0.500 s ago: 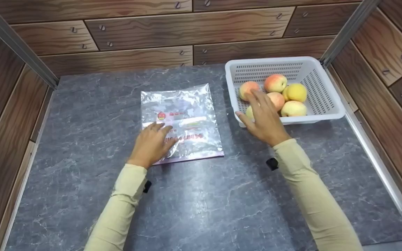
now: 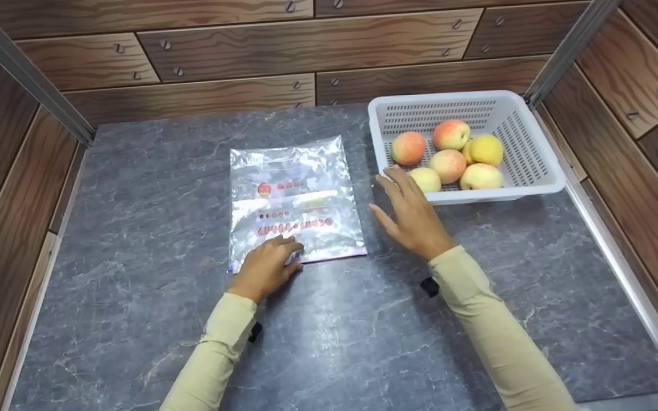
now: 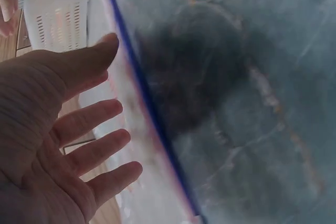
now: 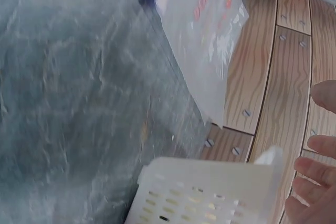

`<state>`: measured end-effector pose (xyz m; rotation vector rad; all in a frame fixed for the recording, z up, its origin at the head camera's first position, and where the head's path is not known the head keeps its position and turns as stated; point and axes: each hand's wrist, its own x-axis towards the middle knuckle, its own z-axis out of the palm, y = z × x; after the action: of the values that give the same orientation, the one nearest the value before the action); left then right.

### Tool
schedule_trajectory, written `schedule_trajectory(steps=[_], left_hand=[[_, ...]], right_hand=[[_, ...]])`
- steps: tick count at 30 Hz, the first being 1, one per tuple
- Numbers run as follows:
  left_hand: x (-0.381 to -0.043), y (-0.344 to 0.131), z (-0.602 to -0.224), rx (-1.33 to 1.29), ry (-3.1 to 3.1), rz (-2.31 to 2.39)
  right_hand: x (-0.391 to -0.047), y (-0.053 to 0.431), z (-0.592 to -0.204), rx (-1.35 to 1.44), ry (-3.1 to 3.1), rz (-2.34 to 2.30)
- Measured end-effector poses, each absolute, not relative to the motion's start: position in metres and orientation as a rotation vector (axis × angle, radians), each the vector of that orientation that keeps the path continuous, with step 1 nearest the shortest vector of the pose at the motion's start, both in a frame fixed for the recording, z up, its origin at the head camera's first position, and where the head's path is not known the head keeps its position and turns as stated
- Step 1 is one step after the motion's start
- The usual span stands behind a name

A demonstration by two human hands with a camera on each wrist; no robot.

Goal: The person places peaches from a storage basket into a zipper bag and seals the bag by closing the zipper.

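A clear plastic zip bag (image 2: 295, 177) with red print lies flat on the grey table, its purple-blue zip edge (image 3: 137, 72) toward the person. Over that near edge is my left hand (image 2: 269, 265), fingers spread and holding nothing; the left wrist view shows them just above the zip strip. My right hand (image 2: 412, 220), empty with fingers extended, hovers by the front left corner of a white plastic basket (image 2: 534, 185). Several peaches sit in the basket, among them a red-orange peach (image 2: 408, 148) and a pale yellow peach (image 2: 425, 180) partly behind my right fingers.
Wood-patterned panels (image 2: 306, 45) wall in the table at the back and both sides. Metal posts (image 2: 572, 51) stand at the rear corners. The grey marbled tabletop (image 2: 135, 228) stretches left of the bag and in front of it.
My right hand has moved back and left, from over the peaches to the basket's front left corner. My left hand has drawn toward the person, from the bag's middle to its zip edge.
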<state>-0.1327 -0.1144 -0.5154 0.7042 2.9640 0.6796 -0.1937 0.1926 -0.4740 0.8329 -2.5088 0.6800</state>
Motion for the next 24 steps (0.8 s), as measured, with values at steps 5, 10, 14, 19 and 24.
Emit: schedule_trajectory(steps=[5,10,14,19,24], left_hand=[[-0.129,-0.112,-0.521,0.735,3.044,0.643],[-0.129,-0.110,-0.524,0.774,3.126,0.560],[-0.129,-0.110,-0.524,0.783,3.145,0.510],[-0.129,-0.108,-0.523,0.783,3.189,0.431],[-0.129,-0.106,-0.524,0.821,3.236,0.372]], right_hand=[[-0.186,0.186,-0.479,0.888,-2.492,0.665],[-0.180,0.180,-0.485,0.946,-2.447,0.659],[-0.175,0.176,-0.488,0.976,-2.403,0.674],[-0.169,0.173,-0.492,0.984,-2.401,0.692],[-0.165,0.171,-0.496,0.994,-2.356,0.749]])
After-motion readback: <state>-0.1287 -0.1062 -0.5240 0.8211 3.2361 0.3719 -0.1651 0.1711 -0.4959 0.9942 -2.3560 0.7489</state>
